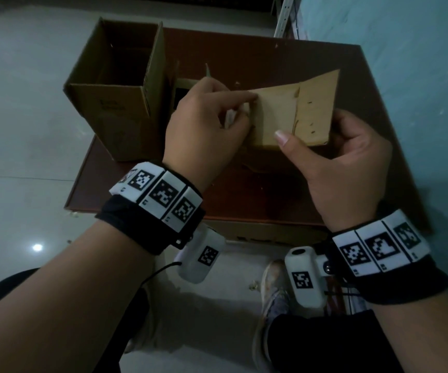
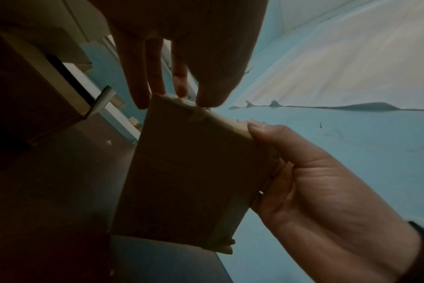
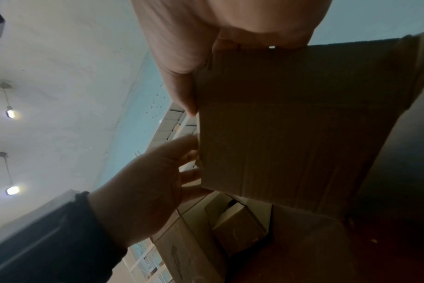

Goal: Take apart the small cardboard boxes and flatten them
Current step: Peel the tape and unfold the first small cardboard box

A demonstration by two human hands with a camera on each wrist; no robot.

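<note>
Small cardboard box [image 1: 293, 114]: tan corrugated board, partly collapsed, one flap raised toward the desk's [image 1: 258, 189] far right; held in the air above the desk's middle. My left hand [image 1: 204, 130] pinches its left edge, fingertips pressed together on the board; what they pinch is too dim to read in the left wrist view. My right hand [image 1: 344, 168] clamps the right edge, thumb on top, fingers hidden behind. Large open carton [image 1: 118, 92]: brown, upright, overhanging the desk's left edge.
</note>
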